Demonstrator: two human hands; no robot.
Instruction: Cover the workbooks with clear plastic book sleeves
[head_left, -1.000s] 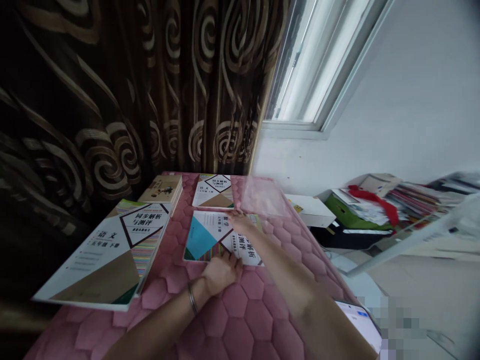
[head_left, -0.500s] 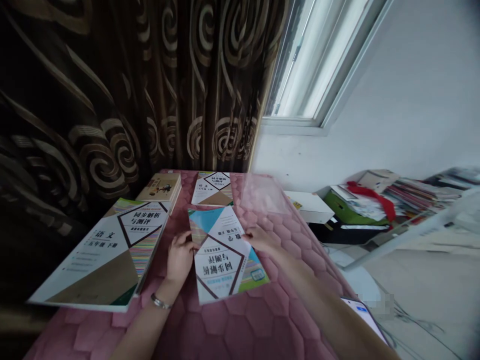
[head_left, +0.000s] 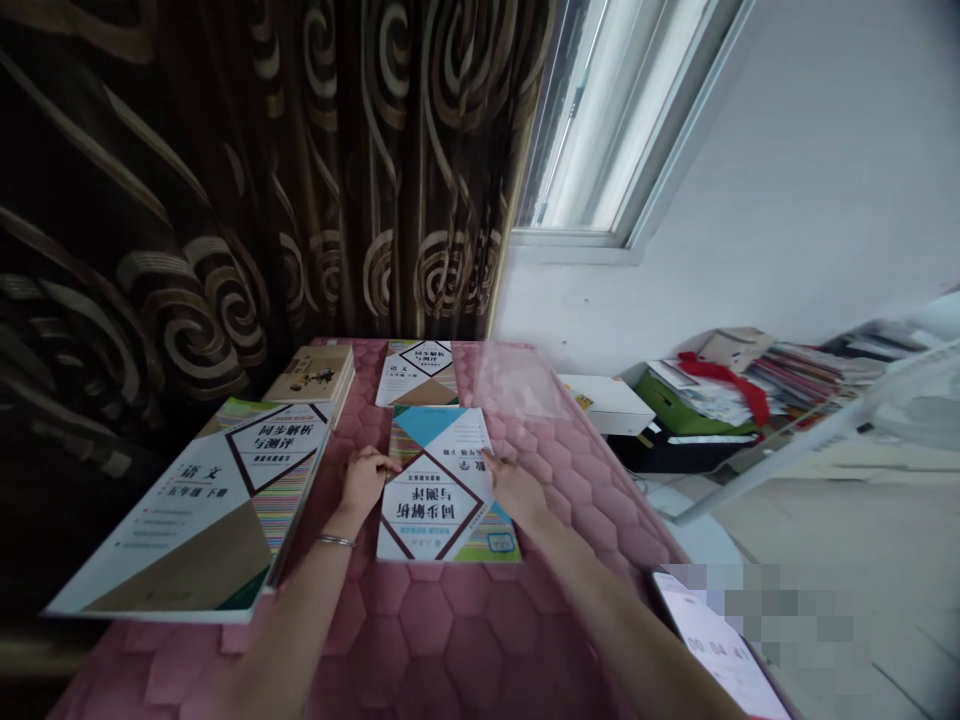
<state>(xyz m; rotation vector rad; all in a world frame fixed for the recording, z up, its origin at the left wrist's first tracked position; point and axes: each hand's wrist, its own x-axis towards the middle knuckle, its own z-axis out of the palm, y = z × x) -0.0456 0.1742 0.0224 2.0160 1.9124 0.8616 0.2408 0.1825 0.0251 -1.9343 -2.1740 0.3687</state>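
A workbook with a white, blue and striped cover lies in front of me on the pink padded tabletop, its print upside down from where I look. My left hand, with a bracelet at the wrist, grips its left edge with the fingers curled. At the opposite edge my right hand holds the same workbook, fingertips over the cover. Just beyond it lies another workbook with a white and brown cover. To the left is a pile topped by a larger-looking white, brown and striped workbook.
Behind that pile is a stack of tan books. Clear plastic sheeting covers the far right of the tabletop. A phone is at the right edge. A patterned curtain hangs behind; papers pile up beyond the table.
The held workbook has turned from a slant to nearly square with the table, its near edge moving away from me. Both hands keep their hold. My view has shifted slightly.
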